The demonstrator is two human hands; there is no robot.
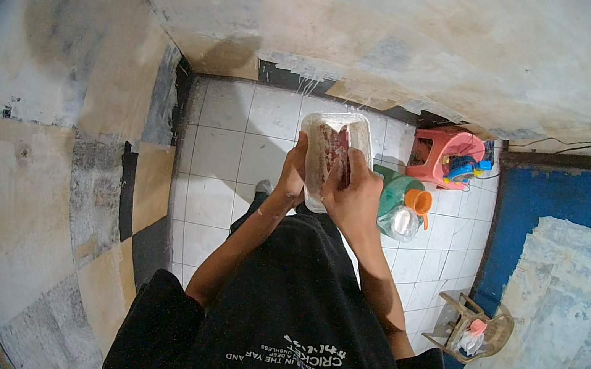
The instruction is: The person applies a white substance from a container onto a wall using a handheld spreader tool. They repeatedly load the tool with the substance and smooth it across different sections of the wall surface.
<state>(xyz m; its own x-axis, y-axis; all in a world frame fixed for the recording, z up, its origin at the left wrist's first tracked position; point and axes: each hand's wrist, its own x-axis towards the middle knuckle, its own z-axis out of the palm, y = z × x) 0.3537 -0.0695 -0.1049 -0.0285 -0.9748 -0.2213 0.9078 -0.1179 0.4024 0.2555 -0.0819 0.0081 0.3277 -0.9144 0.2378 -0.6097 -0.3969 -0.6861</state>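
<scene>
Over the tiled floor, in front of my body, I hold a whitish rectangular plastic container. My left hand is closed on its left wall. Inside lies pale, brownish matter smeared with dark red. The fingers of my right hand reach into the container, pinched on a dark red flat piece that stands out along its right side. What that piece is, I cannot make out, and its lower end is hidden by my fingers.
Right of my hands stands a green container with an orange cup and a clear plastic bag. Farther off, a pink stool carries a blue and yellow object. A brown chair stands near the blue wall.
</scene>
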